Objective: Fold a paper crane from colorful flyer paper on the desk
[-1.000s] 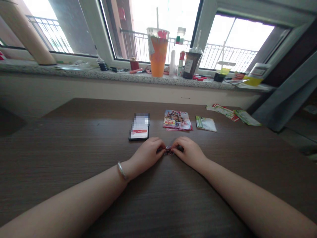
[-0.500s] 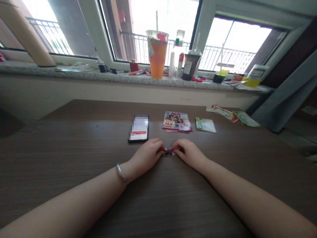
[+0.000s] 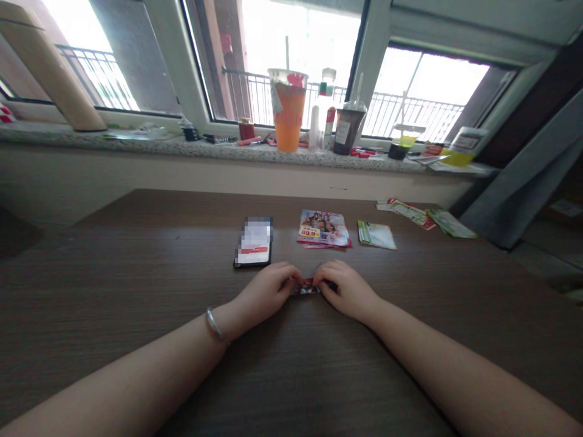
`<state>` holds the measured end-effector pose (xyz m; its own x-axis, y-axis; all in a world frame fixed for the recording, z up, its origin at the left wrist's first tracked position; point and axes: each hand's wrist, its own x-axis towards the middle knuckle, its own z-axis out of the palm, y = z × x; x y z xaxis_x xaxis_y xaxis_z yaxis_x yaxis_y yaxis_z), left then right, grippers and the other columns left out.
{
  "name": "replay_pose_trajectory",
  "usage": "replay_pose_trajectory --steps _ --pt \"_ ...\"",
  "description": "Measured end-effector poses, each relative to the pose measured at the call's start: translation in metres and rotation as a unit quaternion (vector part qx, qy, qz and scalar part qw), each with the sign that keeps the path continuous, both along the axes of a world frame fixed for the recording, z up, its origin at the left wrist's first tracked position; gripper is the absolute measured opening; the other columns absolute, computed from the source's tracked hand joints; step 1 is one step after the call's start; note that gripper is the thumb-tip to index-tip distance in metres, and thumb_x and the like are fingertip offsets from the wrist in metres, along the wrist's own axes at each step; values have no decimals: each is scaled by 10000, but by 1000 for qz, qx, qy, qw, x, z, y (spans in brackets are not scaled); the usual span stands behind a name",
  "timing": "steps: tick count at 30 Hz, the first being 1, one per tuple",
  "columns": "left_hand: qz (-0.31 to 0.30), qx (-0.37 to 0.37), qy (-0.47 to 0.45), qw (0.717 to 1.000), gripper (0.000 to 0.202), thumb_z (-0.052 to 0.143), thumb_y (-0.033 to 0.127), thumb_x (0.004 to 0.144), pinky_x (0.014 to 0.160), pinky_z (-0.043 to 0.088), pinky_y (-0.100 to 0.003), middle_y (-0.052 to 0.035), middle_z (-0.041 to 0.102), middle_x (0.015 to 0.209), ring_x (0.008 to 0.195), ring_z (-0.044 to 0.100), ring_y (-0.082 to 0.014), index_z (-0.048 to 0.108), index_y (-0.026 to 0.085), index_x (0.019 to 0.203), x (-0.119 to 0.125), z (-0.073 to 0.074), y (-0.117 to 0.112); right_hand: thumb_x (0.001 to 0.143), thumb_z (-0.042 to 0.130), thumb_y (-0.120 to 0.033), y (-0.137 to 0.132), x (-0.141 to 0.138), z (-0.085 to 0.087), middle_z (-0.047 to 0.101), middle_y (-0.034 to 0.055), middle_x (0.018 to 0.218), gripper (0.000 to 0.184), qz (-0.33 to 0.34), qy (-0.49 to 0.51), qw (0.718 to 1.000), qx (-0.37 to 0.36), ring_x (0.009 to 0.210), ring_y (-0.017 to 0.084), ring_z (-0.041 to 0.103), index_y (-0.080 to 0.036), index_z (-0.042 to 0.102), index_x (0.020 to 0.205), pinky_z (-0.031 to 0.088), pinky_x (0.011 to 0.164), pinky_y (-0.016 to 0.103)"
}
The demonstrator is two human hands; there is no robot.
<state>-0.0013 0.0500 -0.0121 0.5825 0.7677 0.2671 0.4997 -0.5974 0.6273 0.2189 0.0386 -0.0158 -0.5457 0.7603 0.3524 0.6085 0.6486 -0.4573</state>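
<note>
Between my hands lies a narrow folded strip of colourful printed paper (image 3: pixel 308 287), dark red and white, low over the brown table. My left hand (image 3: pixel 265 294), with a silver bangle at its wrist, pinches the strip's left end. The right end sits in the closed fingers of my right hand (image 3: pixel 347 287). Just beyond my left hand a phone (image 3: pixel 255 241) rests with its screen lit. A stack of printed flyers (image 3: pixel 323 228) lies past the paper strip, and a smaller stack of green and white cards (image 3: pixel 377 235) is to its right.
Several green and red leaflets (image 3: pixel 412 213) lie spread at the table's far right. Behind the table (image 3: pixel 113 255), a stone windowsill (image 3: pixel 150 144) carries an orange drink cup (image 3: pixel 288 115), a dark drink cup (image 3: pixel 348 128), bottles and pens. A grey curtain (image 3: pixel 523 176) hangs at the right.
The folded strip shows wider between my hands, and my left hand has shifted slightly left. The whole scene sits a little lower in view. Both hands keep their pinch.
</note>
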Motion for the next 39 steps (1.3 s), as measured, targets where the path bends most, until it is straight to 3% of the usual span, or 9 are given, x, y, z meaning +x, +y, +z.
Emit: replay_pose_trajectory --steps 5,9,13,19,25,39 --pt "10 -26 -20 999 158 493 123 843 763 470 -282 -27 655 841 808 600 -161 639 178 817 0 1 -1 798 687 -207 -3 -1 4 681 40 981 131 45 23 999 -16 943 188 597 -213 653 925 453 873 345" --pt "2 -52 -39 998 161 492 120 817 761 471 -268 -20 659 848 808 603 -154 643 176 813 -1 6 -3 830 639 -169 -2 -2 2 682 32 903 52 36 61 997 -35 852 152 613 -200 657 868 471 787 278" --pt "-16 -74 -37 996 163 496 223 866 766 468 -273 -17 662 861 824 603 -160 649 180 834 -2 12 -4 827 621 -159 -4 -4 2 658 12 795 50 7 75 996 -57 729 129 588 -188 662 829 450 684 237" --pt "-16 -16 1 1000 106 578 251 845 795 447 -294 -24 654 881 870 586 -177 656 188 881 -2 4 -2 826 606 -152 -4 -6 3 652 8 794 71 -18 80 994 -77 732 130 576 -190 665 820 438 684 239" --pt "-2 19 25 1000 98 569 248 862 788 429 -307 -27 647 871 872 566 -187 645 191 885 0 2 -1 806 621 -132 3 -9 -2 654 19 831 69 -32 58 997 -29 849 170 574 -194 632 778 437 805 300" --pt "-7 109 81 991 91 560 146 856 858 470 -343 -61 627 962 938 550 -202 635 172 901 2 -3 -4 810 645 -167 -5 -14 6 644 37 880 48 -38 -67 996 51 847 192 540 -190 616 842 423 755 299"
